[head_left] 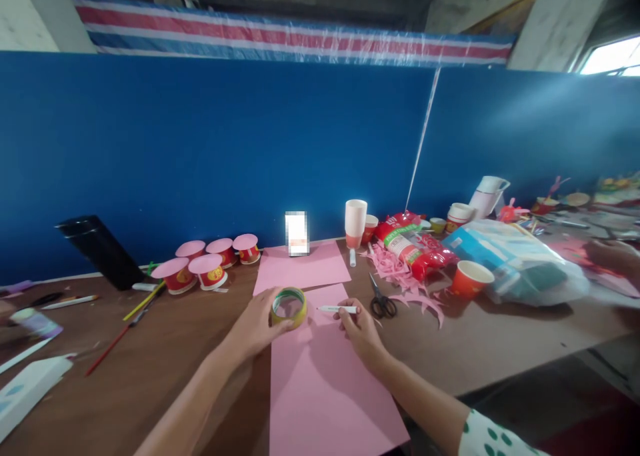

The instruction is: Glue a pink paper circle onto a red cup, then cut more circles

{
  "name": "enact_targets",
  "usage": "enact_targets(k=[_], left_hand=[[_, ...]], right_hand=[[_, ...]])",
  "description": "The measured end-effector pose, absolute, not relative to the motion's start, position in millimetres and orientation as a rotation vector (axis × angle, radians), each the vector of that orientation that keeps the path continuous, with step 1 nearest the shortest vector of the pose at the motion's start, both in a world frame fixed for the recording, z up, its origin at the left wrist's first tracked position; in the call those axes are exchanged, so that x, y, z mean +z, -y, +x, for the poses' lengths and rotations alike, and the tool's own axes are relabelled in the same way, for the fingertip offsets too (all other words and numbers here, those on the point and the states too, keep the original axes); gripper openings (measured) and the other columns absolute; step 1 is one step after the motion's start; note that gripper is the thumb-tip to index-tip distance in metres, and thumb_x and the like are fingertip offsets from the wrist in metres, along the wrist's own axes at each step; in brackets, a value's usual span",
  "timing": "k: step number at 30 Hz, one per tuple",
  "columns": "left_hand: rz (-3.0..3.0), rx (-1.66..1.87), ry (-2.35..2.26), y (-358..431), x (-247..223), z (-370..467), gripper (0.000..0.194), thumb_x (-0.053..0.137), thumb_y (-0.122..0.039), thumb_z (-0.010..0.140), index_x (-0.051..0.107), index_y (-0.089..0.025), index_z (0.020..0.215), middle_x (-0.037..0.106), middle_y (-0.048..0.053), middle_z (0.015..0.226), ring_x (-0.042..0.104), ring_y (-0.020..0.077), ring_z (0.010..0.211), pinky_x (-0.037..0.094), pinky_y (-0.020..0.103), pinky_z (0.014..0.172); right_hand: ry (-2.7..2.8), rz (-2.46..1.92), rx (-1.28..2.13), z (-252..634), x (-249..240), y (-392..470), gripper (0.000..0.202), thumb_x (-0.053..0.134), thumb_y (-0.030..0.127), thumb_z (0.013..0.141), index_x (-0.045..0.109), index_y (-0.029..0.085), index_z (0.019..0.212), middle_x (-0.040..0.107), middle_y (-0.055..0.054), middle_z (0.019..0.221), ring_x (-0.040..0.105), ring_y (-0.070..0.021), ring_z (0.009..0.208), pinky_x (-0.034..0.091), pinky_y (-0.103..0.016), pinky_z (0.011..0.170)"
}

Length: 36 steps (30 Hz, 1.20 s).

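Our left hand (257, 323) pins the tape roll (289, 307) — light, stiff, best held by its rim — on thin, floppy pink paper (325, 383), while our right hand (361, 328) pinches a pen (339, 309).

- Two bare forearms are showing in the head view, coming in from the bottom edge, and that's pretty much all of the person on camera.
- The left hand (257, 326) isn't wearing anything: no glove, ring or watch showing, and the arm is staying bare all the way down to the frame edge.
- The right hand (361, 331) is looking just as plain, nothing on the fingers or wrist that I can make out.
- A bit of sleeve (493, 437) is peeking in at the bottom right corner: white fabric with dark green polka dots, loose-looking, ending above the elbow area.
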<state>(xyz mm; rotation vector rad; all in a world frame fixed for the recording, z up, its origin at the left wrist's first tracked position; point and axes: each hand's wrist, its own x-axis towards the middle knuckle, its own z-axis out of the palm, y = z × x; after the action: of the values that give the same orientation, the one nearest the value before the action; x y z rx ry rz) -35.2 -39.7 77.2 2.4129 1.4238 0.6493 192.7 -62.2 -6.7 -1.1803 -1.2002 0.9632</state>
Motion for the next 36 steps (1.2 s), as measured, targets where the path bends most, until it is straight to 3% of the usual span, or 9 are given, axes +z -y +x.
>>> enact_targets(k=[4, 10, 13, 31, 36], left_hand=[[2.377, 0.427, -1.298, 20.0, 99.9, -34.3, 0.05, 0.059, -0.04, 0.067, 0.051, -0.023, 0.113, 0.056, 0.005, 0.115, 0.051, 0.0261, 0.106, 0.04, 0.033, 0.087], [2.442, 0.133, -1.33, -7.2, 92.2, -27.9, 0.082, 0.071, -0.045, 0.05, 0.043, -0.02, 0.123, 0.042, 0.01, 0.132, 0.035, 0.029, 0.122, 0.029, 0.034, 0.099], [2.456, 0.062, -1.324, -14.4, 87.2, -28.6, 0.088, 0.071, -0.049, 0.048, 0.04, -0.021, 0.126, 0.037, 0.01, 0.136, 0.031, 0.0288, 0.125, 0.028, 0.034, 0.1], [2.477, 0.005, -1.294, -30.6, 68.9, -24.6, 0.084, 0.074, -0.045, 0.045, 0.045, -0.024, 0.121, 0.049, 0.008, 0.122, 0.049, 0.0272, 0.107, 0.038, 0.032, 0.088], [2.526, -0.073, -1.263, -31.6, 72.9, -20.6, 0.084, 0.074, -0.048, 0.045, 0.047, -0.023, 0.12, 0.052, 0.009, 0.116, 0.051, 0.0268, 0.101, 0.04, 0.031, 0.084]], right_hand=[[1.268, -1.203, 0.923, 195.0, -10.3, 63.8, 0.023, 0.046, 0.04, 0.081, 0.052, 0.018, 0.084, 0.057, 0.001, 0.065, 0.046, -0.0091, 0.048, 0.035, -0.017, 0.042], [1.298, -1.235, 0.897, 197.5, -17.4, 61.5, 0.022, 0.046, 0.038, 0.081, 0.052, 0.017, 0.086, 0.053, 0.002, 0.059, 0.044, -0.0092, 0.047, 0.034, -0.017, 0.042], [1.289, -1.206, 0.904, 196.3, -17.7, 61.9, 0.023, 0.047, 0.039, 0.081, 0.052, 0.017, 0.085, 0.054, 0.002, 0.06, 0.044, -0.009, 0.047, 0.034, -0.017, 0.042], [1.316, -1.229, 0.848, 196.2, -3.7, 68.7, 0.019, 0.045, 0.036, 0.082, 0.051, 0.018, 0.085, 0.06, 0.0, 0.068, 0.047, -0.0103, 0.052, 0.034, -0.019, 0.045], [1.805, -1.179, 0.604, 185.6, 27.3, 91.7, 0.014, 0.046, 0.027, 0.082, 0.055, 0.02, 0.091, 0.061, -0.001, 0.073, 0.05, -0.0117, 0.056, 0.038, -0.021, 0.052]])
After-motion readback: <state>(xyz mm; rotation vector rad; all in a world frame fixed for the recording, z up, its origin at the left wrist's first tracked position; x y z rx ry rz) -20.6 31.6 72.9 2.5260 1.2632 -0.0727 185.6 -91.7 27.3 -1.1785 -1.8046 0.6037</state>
